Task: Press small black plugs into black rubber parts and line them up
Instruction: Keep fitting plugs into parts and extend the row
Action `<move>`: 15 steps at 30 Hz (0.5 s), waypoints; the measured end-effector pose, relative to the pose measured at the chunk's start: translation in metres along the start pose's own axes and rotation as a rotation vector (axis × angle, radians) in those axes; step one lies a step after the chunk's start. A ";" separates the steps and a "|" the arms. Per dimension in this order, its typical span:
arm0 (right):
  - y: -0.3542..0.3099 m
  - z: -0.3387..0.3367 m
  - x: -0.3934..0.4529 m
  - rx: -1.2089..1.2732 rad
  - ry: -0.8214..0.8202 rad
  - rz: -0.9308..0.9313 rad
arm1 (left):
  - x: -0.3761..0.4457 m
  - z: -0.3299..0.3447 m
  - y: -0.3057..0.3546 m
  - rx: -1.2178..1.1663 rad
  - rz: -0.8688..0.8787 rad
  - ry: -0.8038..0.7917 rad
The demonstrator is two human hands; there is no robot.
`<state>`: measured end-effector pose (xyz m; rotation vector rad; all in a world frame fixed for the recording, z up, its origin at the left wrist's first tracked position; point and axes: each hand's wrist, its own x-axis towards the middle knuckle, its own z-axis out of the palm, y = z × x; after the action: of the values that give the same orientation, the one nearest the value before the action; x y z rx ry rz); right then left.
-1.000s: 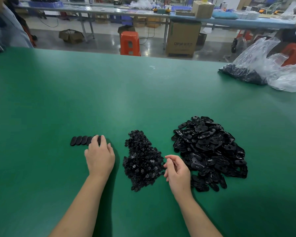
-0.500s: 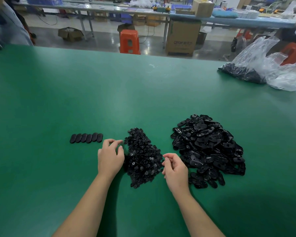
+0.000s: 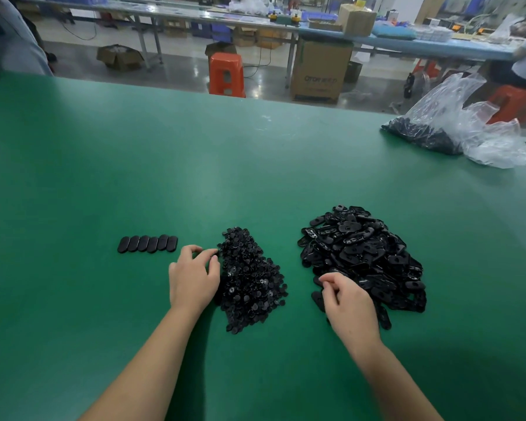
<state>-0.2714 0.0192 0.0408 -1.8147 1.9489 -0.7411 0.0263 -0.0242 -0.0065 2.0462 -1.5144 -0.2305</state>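
Six finished rubber parts [image 3: 148, 244] sit lined up left of the plug pile [image 3: 249, 278], where the left hand [image 3: 193, 276] picks with curled fingers, while the right hand [image 3: 348, 302] pinches at the rubber-part heap [image 3: 365, 253], apparently fetching the next pair.

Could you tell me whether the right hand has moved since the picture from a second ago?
Yes. The right hand has shifted rightward, away from the pile of small plugs, and now reaches into the near edge of the pile of rubber parts.

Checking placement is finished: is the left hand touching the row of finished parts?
Apart. The head view shows bare green mat between the left hand and the row of finished parts.
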 end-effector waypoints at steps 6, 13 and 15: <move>0.002 -0.010 0.003 -0.280 -0.050 -0.112 | 0.001 -0.001 -0.001 -0.095 -0.019 0.025; 0.003 -0.002 0.006 -0.445 -0.155 -0.142 | 0.002 0.000 -0.001 -0.065 -0.020 0.019; 0.004 0.000 0.007 -0.440 -0.173 -0.129 | 0.003 0.000 -0.002 -0.078 -0.027 0.020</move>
<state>-0.2751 0.0123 0.0387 -2.1875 2.0058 -0.1833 0.0287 -0.0265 -0.0068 2.0032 -1.4437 -0.2753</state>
